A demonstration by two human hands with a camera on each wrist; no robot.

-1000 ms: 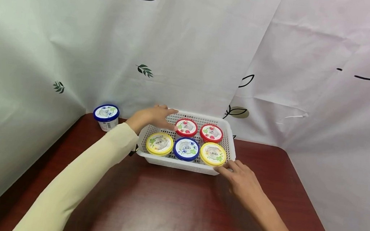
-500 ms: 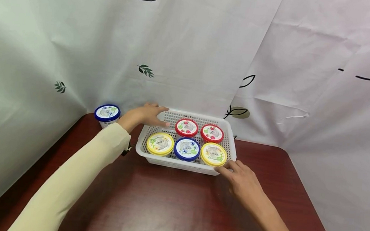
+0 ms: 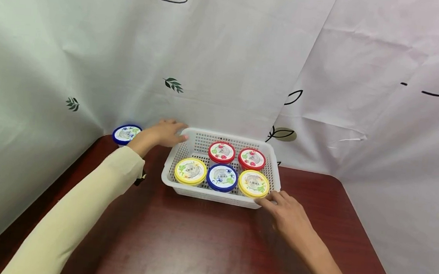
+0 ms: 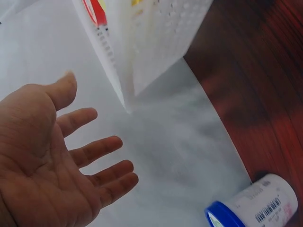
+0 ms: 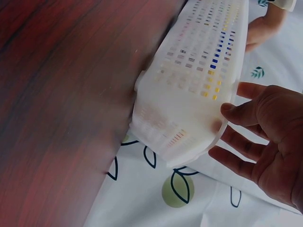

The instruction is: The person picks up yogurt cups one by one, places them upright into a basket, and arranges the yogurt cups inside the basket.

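Observation:
A white plastic basket (image 3: 214, 197) stands on the table and holds several lidded tubs: two red-lidded tubs (image 3: 221, 152) at the back, with a blue-lidded tub (image 3: 222, 177) between two yellow-lidded tubs (image 3: 190, 171) in front. My left hand (image 3: 162, 133) hovers by the basket's back left corner; the left wrist view shows its fingers (image 4: 102, 149) spread, with nothing in them. At the basket's front right corner, my right hand (image 3: 288, 214) holds the rim, thumb and fingers about it (image 5: 270, 132). Left of the basket, another blue-lidded tub (image 3: 125, 134) is partly hidden by my left hand.
The dark red wooden table (image 3: 211, 244) extends in front of the basket and to both sides. A pale curtain (image 3: 225, 60) with leaf prints hangs close behind the basket and along the left and right.
My left hand has moved left, from above the basket's back left part and the red-lidded tub to outside its corner, towards the lone blue-lidded tub. My right hand stays at the rim.

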